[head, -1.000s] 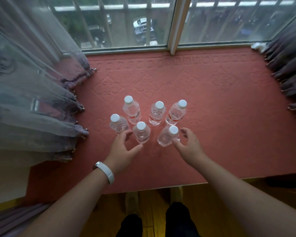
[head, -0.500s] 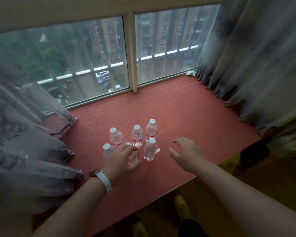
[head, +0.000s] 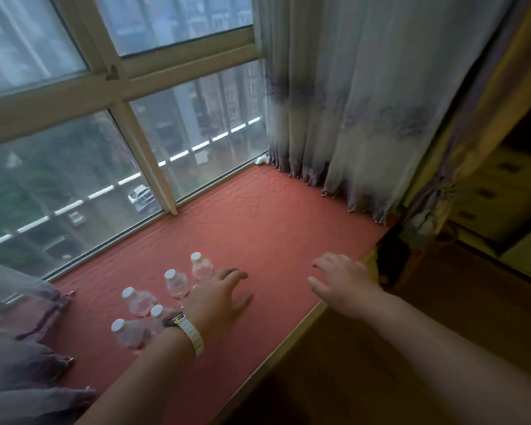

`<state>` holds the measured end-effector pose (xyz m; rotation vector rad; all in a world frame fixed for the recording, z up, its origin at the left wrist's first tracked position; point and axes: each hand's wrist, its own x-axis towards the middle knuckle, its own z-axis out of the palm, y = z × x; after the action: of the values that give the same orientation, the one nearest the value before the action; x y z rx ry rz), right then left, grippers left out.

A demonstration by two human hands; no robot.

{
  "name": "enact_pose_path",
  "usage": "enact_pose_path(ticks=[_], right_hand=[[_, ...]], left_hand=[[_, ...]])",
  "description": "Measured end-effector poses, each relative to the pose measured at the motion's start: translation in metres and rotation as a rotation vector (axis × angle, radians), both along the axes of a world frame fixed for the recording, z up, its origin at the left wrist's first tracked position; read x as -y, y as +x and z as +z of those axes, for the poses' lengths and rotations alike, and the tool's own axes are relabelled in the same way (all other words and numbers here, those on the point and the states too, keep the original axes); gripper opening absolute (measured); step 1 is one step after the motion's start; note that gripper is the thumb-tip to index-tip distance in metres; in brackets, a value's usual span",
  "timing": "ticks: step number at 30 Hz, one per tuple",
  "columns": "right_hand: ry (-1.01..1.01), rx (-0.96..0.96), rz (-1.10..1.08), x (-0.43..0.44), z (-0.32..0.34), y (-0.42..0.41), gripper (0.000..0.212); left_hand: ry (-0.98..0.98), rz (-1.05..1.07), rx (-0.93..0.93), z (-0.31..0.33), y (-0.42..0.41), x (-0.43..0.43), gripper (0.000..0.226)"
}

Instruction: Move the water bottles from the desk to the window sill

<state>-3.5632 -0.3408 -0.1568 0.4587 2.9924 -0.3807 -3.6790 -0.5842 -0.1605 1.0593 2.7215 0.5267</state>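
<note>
Neither hand holds anything: the left hand [head: 218,297] is spread loosely over the red sill [head: 273,216], and the right hand [head: 341,280] hangs open near the sill's front edge. The bottles [head: 175,283] stand upright in a tight cluster on the sill, just left of the left hand and partly behind its wrist. Five caps show. The right hand is well apart from them. With bottles already on the sill, the next reach probably goes away from them, towards the room.
</note>
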Motion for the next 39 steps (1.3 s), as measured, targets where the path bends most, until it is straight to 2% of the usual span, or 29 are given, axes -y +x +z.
enact_pose_path(ticks=[10, 23, 28, 34, 39], right_hand=[[-0.023, -0.057, -0.193, -0.17, 0.03, 0.137, 0.054], [-0.092, -0.145, -0.592, -0.323, 0.046, 0.311, 0.05], [-0.106, -0.122, -0.749, -0.366, 0.043, 0.352, 0.048], [-0.078, -0.086, -0.883, -0.44, 0.034, 0.378, 0.047], [-0.058, -0.075, -0.991, -0.507, 0.031, 0.377, 0.045]], left_hand=[[-0.106, -0.379, -0.205, 0.027, 0.083, -0.214, 0.046], [-0.119, -0.797, -0.239, 0.044, 0.187, -0.466, 0.042], [-0.099, -0.914, -0.209, 0.039, 0.215, -0.55, 0.044], [-0.063, -1.04, -0.132, 0.022, 0.225, -0.657, 0.066], [-0.038, -1.113, -0.096, 0.016, 0.221, -0.756, 0.057]])
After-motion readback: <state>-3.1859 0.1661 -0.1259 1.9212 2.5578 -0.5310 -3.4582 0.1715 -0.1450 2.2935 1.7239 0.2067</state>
